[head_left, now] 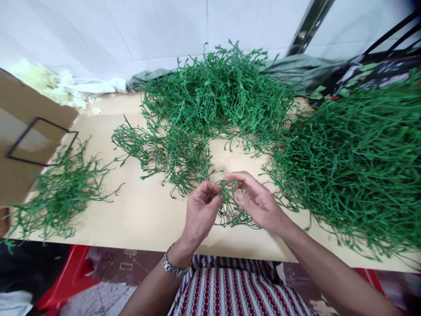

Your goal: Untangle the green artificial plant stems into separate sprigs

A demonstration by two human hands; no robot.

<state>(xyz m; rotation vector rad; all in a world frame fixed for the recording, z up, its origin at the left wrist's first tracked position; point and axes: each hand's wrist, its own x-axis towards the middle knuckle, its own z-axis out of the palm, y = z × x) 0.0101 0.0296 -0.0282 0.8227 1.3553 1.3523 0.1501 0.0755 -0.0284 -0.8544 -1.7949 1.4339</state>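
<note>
My left hand [201, 210] and my right hand [256, 199] meet over the near middle of a tan cardboard tabletop [144, 215]. Both pinch the same small cluster of green plastic stems [232, 206], which hangs between the fingers and spreads onto the board below. The left wrist wears a metal watch [173, 267]. A big heap of the same green stems [213, 105] lies just beyond the hands. A second large pile [358, 162] fills the right side.
A smaller pile of green stems [59, 193] lies at the left edge, beside a brown cardboard box [23, 131]. Pale yellow-white pieces [46, 83] sit at the back left by the white wall. A red plastic stool [66, 276] shows under the board.
</note>
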